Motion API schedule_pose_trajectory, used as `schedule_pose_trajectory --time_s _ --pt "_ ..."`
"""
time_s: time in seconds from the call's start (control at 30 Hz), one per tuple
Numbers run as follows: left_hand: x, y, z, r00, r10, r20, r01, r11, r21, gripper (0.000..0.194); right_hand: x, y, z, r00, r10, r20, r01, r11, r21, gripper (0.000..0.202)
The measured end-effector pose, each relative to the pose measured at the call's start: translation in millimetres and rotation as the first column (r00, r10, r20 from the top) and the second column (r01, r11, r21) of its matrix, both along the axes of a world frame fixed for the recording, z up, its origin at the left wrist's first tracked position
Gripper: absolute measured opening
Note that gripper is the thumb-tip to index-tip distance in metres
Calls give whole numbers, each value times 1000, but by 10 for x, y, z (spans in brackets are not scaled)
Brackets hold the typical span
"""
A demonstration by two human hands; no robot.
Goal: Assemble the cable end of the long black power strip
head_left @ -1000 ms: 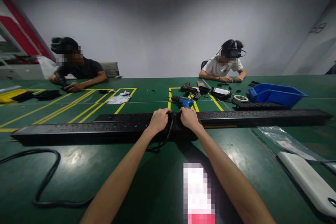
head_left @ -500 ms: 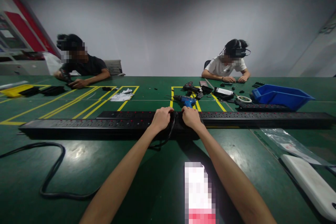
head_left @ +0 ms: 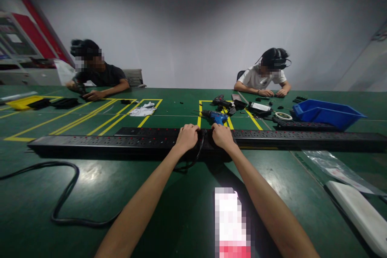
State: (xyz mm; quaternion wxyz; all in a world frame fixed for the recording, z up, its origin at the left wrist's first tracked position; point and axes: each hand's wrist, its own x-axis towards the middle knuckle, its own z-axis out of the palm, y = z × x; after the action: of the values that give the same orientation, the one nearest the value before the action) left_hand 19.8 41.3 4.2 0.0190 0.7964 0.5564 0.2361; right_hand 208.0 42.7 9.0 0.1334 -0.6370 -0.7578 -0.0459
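Two long black power strips, a front one [head_left: 105,145] and one reaching far right [head_left: 302,139], lie across the table and overlap near the middle. My left hand [head_left: 188,135] is closed over the black strips, its fingertips beside a black cable [head_left: 200,149] that loops down in front. A short gap to the right, my right hand [head_left: 222,135] is closed at the strips' dark middle part. What the fingertips of either hand grip is too small and hidden to make out. Just beyond the right hand lies a blue power drill [head_left: 218,118].
A lit phone [head_left: 231,217] and a white case [head_left: 356,213] lie near me. Black cable [head_left: 65,193] curls at left. Beyond are a blue bin [head_left: 329,113], a tape roll [head_left: 282,116], papers [head_left: 143,110] and two people [head_left: 105,74] [head_left: 261,76].
The whole view has shifted slightly, so things appear a little further right. Both hands keep nearly the same place on the strips.
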Motion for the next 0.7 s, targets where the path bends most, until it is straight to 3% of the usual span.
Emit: schedule_pose_trajectory --time_s 0.7 --pt "-50 41 -1 998 -33 51 35 999 -40 35 3 10 0 1000 -3 4 3 1000 1 32"
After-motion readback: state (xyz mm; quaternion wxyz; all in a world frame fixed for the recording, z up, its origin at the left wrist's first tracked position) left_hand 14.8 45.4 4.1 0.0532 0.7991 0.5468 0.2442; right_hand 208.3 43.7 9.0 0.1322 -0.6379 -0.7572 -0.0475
